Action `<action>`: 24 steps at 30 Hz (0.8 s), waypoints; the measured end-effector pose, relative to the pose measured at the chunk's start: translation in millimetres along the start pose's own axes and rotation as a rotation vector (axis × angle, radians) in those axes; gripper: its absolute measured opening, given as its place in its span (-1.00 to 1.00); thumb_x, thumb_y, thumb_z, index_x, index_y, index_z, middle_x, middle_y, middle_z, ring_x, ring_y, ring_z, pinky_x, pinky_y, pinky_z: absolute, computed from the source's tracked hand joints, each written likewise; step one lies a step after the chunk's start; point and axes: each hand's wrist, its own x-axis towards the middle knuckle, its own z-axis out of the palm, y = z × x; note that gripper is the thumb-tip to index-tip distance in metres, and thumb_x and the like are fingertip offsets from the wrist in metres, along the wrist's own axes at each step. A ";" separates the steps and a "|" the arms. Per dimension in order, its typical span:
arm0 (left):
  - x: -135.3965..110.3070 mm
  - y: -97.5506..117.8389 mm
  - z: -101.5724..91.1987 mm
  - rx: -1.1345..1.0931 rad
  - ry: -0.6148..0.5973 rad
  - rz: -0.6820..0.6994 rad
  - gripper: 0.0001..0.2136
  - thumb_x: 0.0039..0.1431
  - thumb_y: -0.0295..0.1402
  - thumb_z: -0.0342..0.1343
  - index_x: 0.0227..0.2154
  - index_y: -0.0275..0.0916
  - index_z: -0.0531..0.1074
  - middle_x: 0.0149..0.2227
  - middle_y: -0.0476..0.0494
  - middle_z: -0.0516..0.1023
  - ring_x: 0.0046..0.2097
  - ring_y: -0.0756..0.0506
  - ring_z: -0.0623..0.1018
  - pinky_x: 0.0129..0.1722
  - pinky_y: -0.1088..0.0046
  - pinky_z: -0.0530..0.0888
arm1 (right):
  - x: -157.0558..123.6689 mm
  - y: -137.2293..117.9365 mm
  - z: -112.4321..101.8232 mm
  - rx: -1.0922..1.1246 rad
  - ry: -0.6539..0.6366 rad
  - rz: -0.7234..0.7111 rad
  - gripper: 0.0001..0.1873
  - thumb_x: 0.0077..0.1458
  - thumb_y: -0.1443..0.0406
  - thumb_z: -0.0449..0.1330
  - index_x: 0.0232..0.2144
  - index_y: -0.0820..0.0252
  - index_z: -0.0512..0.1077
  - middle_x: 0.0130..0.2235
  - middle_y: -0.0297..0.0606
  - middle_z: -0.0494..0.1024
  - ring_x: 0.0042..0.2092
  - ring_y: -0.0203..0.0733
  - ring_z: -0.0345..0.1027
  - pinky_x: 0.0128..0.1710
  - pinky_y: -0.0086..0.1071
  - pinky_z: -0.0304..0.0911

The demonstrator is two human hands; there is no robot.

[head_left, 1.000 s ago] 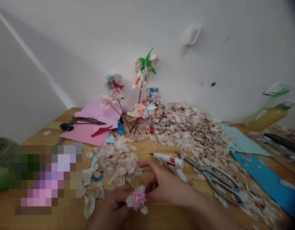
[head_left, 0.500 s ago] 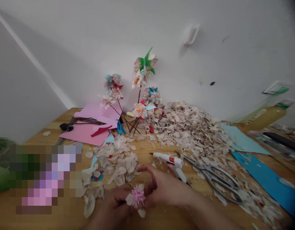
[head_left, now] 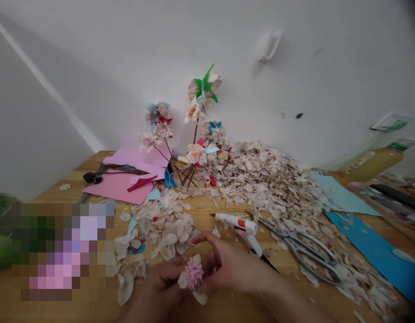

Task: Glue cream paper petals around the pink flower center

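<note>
A small handmade flower with a fringed pink centre and a few pale petals is between my hands, low in the middle of the view. My left hand is closed around its base from the left. From the right, my right hand has its thumb and curled fingers against the flower, while its index finger arches above. The flower partly hides the fingertips. Loose dried petals lie just beyond my hands. A white glue gun rests beyond my right hand, and grey scissors lie to its right.
A big heap of dried petals spreads along the wall. Finished flowers on twigs lean at the back. Pink paper sheets lie back left, and blue paper lies right. A yellowish bottle stands far right; part of the left is pixelated.
The view has shifted very slightly. My hands stay around the flower, with only a small shift of the fingers; a pale lower petal now shows a little more.
</note>
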 end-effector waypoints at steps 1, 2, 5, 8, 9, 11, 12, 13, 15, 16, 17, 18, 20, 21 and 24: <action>0.0 -0.2 0.8 0.008 0.006 -0.008 -0.73 0.02 -0.15 0.13 -0.62 -0.19 0.56 -0.54 -0.04 0.38 -0.45 -0.03 0.35 -0.45 0.54 0.23 | 0.2 1.0 0.7 0.010 -0.007 -0.002 -0.37 -0.40 0.54 0.26 -0.19 0.09 0.25 -0.62 -0.60 0.46 -0.57 -0.38 0.24 -0.56 -0.54 0.08; 0.1 -0.5 1.5 0.007 0.015 -0.017 -0.73 0.01 -0.15 0.13 -0.63 -0.19 0.56 -0.55 -0.05 0.38 -0.45 -0.03 0.34 -0.44 0.54 0.23 | 0.5 1.9 1.3 0.020 -0.009 -0.006 -0.38 -0.40 0.53 0.26 -0.20 0.07 0.25 -0.61 -0.59 0.46 -0.57 -0.37 0.25 -0.56 -0.53 0.09; 1.6 -2.1 2.3 -0.027 0.026 -0.008 -0.75 -0.04 -0.15 0.17 -0.66 -0.18 0.55 -0.55 -0.04 0.42 -0.45 -0.03 0.36 -0.42 0.53 0.25 | 1.4 4.4 2.3 0.012 -0.011 -0.013 -0.39 -0.39 0.52 0.27 -0.21 0.03 0.28 -0.60 -0.60 0.46 -0.55 -0.34 0.28 -0.54 -0.51 0.08; 2.8 -1.9 0.6 -0.031 0.019 0.011 -0.77 -0.04 -0.16 0.17 -0.64 -0.17 0.55 -0.52 -0.05 0.44 -0.43 -0.04 0.39 -0.41 0.53 0.27 | 2.0 6.1 0.4 -0.011 -0.024 -0.016 -0.36 -0.41 0.52 0.28 -0.20 0.01 0.28 -0.61 -0.62 0.46 -0.54 -0.32 0.29 -0.53 -0.49 0.06; 2.7 -1.3 -0.3 -0.036 0.020 0.020 -0.77 -0.03 -0.16 0.17 -0.62 -0.17 0.55 -0.50 -0.05 0.44 -0.40 -0.06 0.40 -0.38 0.52 0.29 | 1.8 6.3 -1.0 -0.011 -0.026 -0.014 -0.35 -0.42 0.52 0.28 -0.19 0.02 0.27 -0.61 -0.61 0.46 -0.54 -0.33 0.30 -0.52 -0.49 0.06; 2.0 -0.4 -2.0 -0.045 0.061 0.022 -0.78 -0.02 -0.16 0.16 -0.60 -0.17 0.55 -0.48 -0.04 0.43 -0.36 -0.07 0.41 -0.33 0.51 0.32 | 0.9 6.1 -4.1 0.007 0.002 -0.018 -0.36 -0.41 0.51 0.27 -0.18 0.08 0.25 -0.61 -0.59 0.47 -0.55 -0.34 0.29 -0.52 -0.50 0.06; 1.3 -0.6 -2.7 -0.050 0.098 0.010 -0.77 -0.01 -0.16 0.16 -0.60 -0.18 0.53 -0.50 -0.03 0.41 -0.36 -0.07 0.41 -0.32 0.51 0.33 | 0.0 5.7 -5.7 0.030 0.039 -0.036 -0.38 -0.39 0.49 0.27 -0.18 0.11 0.24 -0.61 -0.57 0.48 -0.55 -0.35 0.28 -0.52 -0.50 0.06; 0.7 -1.5 -3.1 -0.059 0.136 -0.013 -0.75 -0.01 -0.14 0.15 -0.61 -0.19 0.51 -0.52 -0.02 0.38 -0.39 -0.06 0.39 -0.36 0.52 0.34 | -1.0 5.3 -7.0 0.064 0.091 -0.067 -0.40 -0.37 0.47 0.28 -0.18 0.13 0.23 -0.61 -0.56 0.48 -0.56 -0.36 0.28 -0.52 -0.50 0.07; -0.1 -5.2 -2.8 -0.113 0.192 -0.084 -0.68 -0.01 -0.07 0.13 -0.65 -0.21 0.46 -0.60 0.02 0.29 -0.51 -0.01 0.32 -0.51 0.55 0.33 | -3.1 4.6 -8.2 0.179 0.234 -0.168 -0.44 -0.32 0.40 0.31 -0.20 0.14 0.22 -0.59 -0.55 0.47 -0.55 -0.35 0.28 -0.52 -0.48 0.11; -0.1 -7.4 -2.0 -0.158 0.202 -0.119 -0.66 -0.03 -0.04 0.13 -0.65 -0.22 0.43 -0.63 0.04 0.25 -0.56 0.01 0.28 -0.57 0.55 0.32 | -3.9 4.6 -8.1 0.246 0.299 -0.220 -0.46 -0.30 0.36 0.32 -0.22 0.13 0.21 -0.59 -0.54 0.46 -0.55 -0.35 0.29 -0.51 -0.47 0.13; 0.2 -9.5 -0.9 -0.205 0.194 -0.146 -0.63 -0.07 0.00 0.14 -0.66 -0.23 0.41 -0.65 0.06 0.22 -0.59 0.03 0.24 -0.61 0.55 0.31 | -4.3 5.0 -7.4 0.304 0.349 -0.261 -0.47 -0.29 0.34 0.34 -0.23 0.13 0.21 -0.58 -0.54 0.45 -0.54 -0.34 0.30 -0.50 -0.46 0.16; 0.7 -11.1 0.3 -0.244 0.182 -0.168 -0.61 -0.13 0.03 0.17 -0.68 -0.24 0.39 -0.68 0.08 0.18 -0.62 0.04 0.21 -0.63 0.55 0.31 | -4.4 5.8 -6.2 0.350 0.381 -0.292 -0.47 -0.29 0.32 0.36 -0.24 0.12 0.21 -0.58 -0.54 0.44 -0.54 -0.33 0.30 -0.49 -0.45 0.19; 1.8 -12.3 2.9 -0.287 0.167 -0.194 -0.57 -0.24 0.05 0.23 -0.74 -0.26 0.36 -0.73 0.11 0.16 -0.64 0.06 0.20 -0.64 0.56 0.32 | -3.3 8.3 -3.3 0.401 0.417 -0.336 -0.47 -0.28 0.29 0.37 -0.24 0.11 0.21 -0.58 -0.53 0.44 -0.55 -0.33 0.31 -0.48 -0.43 0.21; 2.3 -12.0 4.0 -0.296 0.170 -0.209 -0.57 -0.28 0.04 0.26 -0.75 -0.27 0.36 -0.75 0.11 0.17 -0.65 0.07 0.20 -0.63 0.56 0.32 | -2.3 9.9 -1.9 0.412 0.432 -0.357 -0.47 -0.27 0.29 0.37 -0.24 0.10 0.21 -0.58 -0.53 0.44 -0.55 -0.32 0.31 -0.48 -0.42 0.22; 2.9 -9.8 5.7 -0.345 0.226 -0.272 -0.58 -0.33 0.04 0.28 -0.64 -0.27 0.46 -0.78 0.11 0.28 -0.72 0.10 0.20 -0.67 0.59 0.27 | 1.8 14.9 0.4 0.427 0.471 -0.419 -0.48 -0.25 0.28 0.36 -0.25 0.09 0.20 -0.57 -0.53 0.45 -0.55 -0.31 0.33 -0.47 -0.41 0.24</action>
